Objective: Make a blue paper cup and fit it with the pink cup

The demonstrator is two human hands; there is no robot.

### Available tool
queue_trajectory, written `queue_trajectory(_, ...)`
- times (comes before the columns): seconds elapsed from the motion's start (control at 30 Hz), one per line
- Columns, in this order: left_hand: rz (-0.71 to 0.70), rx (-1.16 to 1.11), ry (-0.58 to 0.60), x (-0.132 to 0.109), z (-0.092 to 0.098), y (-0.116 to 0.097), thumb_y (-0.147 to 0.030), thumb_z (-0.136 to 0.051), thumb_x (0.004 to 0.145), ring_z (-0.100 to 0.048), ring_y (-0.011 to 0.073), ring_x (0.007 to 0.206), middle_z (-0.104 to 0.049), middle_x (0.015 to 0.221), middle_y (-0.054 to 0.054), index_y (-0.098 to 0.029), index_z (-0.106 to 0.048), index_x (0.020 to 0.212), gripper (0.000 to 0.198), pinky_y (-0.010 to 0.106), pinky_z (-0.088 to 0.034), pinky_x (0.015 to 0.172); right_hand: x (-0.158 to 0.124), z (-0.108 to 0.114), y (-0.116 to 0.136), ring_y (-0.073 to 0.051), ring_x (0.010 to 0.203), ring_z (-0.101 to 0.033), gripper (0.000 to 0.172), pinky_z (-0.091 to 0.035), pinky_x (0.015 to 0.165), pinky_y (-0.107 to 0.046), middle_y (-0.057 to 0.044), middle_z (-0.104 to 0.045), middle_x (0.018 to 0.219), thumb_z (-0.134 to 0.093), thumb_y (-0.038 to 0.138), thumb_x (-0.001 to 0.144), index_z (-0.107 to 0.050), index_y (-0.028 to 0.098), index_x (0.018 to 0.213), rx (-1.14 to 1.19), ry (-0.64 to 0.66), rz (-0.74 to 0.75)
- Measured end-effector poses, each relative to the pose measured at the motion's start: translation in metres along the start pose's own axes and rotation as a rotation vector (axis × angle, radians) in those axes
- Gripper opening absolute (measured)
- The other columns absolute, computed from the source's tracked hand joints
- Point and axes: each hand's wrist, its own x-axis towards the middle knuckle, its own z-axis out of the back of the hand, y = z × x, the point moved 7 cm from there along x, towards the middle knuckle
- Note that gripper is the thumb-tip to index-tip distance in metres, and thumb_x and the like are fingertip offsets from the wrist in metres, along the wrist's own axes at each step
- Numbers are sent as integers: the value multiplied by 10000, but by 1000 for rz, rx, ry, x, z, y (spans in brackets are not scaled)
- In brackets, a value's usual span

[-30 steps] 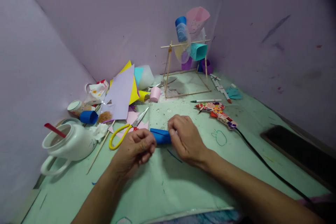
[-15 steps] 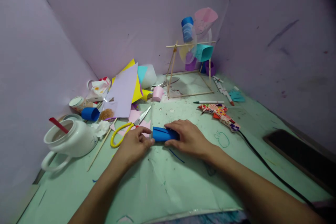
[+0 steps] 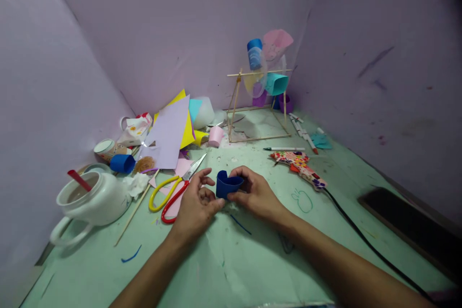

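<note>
A dark blue paper piece (image 3: 226,187), curled into a cup-like loop with a notch at its top, stands upright between my hands. My right hand (image 3: 254,193) pinches its right side between thumb and fingers. At its left, my left hand (image 3: 200,198) has its fingers spread and curved, the thumb tip near the lower left edge of the piece. Scissors (image 3: 176,187) with one yellow and one red handle lie just left of my left hand, on pink paper scraps.
Behind stands a stick frame (image 3: 234,101) carrying a wheel with coloured cups. A patterned glue gun (image 3: 299,166) and a phone (image 3: 407,226) lie right. A white pot (image 3: 97,202), wooden stick (image 3: 137,207) and paper sheets (image 3: 168,130) are left.
The blue piece has turned from lying on its side to upright, its notched opening showing. My left hand has moved slightly right and its fingers have spread. More of the red scissor handle shows.
</note>
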Motion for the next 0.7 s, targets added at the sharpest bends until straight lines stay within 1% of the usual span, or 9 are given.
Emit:
queue_trajectory(0.1,-10,152,35,-2,-5,6,-151,-622,640,-595,155,767,-535,1123,79,-199,-408,1227,627,305,-489,669,-3,-4,-1,-168,798,-563,409,-463,732,-311,5,-567,851,-677,76,576,-488,212,912,55,-14,-6)
queue_trajectory(0.17,-61,285,12,-4,-8,5,-151,-592,679,-612,195,840,-555,1154,103,-194,-396,1258,613,348,-487,742,-6,-10,-3,-183,835,-576,488,-473,761,-332,-2,-574,883,-711,78,556,-456,227,944,92,1,-28)
queue_trajectory(0.27,-121,518,-58,-7,-10,-1,-162,-593,684,-587,264,1001,-562,1205,120,-198,-402,1273,620,406,-448,849,-10,-17,-3,-201,913,-587,558,-479,818,-367,-28,-579,984,-747,121,563,-419,248,996,169,50,-41)
queue_trajectory(0.3,-130,597,-65,-7,-11,-3,-172,-592,689,-566,284,1047,-566,1210,120,-202,-416,1265,603,422,-433,869,-11,-18,-1,-205,947,-583,569,-474,841,-378,-38,-572,1031,-750,141,576,-411,255,1017,185,57,-29)
queue_trajectory(0.37,-123,712,-56,-7,-13,-4,-198,-580,713,-550,305,1073,-590,1183,113,-210,-458,1232,533,440,-423,868,-12,-16,5,-212,1036,-555,585,-444,910,-398,-58,-542,1129,-750,178,597,-401,264,1058,188,54,10)
queue_trajectory(0.43,-106,737,-44,-6,-13,-3,-209,-574,727,-568,297,1040,-622,1125,101,-213,-497,1187,467,429,-434,843,-13,-14,11,-222,1136,-502,597,-403,970,-411,-82,-507,1209,-748,218,612,-399,260,1095,180,61,40)
queue_trajectory(0.53,-123,652,-51,-4,-10,-2,-211,-571,741,-589,259,990,-637,1087,83,-212,-503,1163,428,390,-449,822,-11,-11,16,-242,1197,-469,589,-419,957,-418,-126,-496,1243,-726,285,650,-408,230,1143,209,110,33)
queue_trajectory(0.6,-154,593,-51,-4,-8,-2,-232,-548,769,-596,241,960,-636,1077,76,-211,-492,1163,399,374,-462,805,-9,-7,19,-251,1169,-503,539,-447,921,-420,-141,-530,1214,-699,306,681,-444,208,1146,210,123,30)
queue_trajectory(0.7,-201,592,-7,-4,-8,0,-236,-518,790,-594,235,961,-627,1096,78,-204,-475,1179,393,381,-468,811,-4,1,21,-242,1048,-589,385,-467,888,-415,-127,-622,1102,-650,269,712,-547,180,1073,117,87,45)
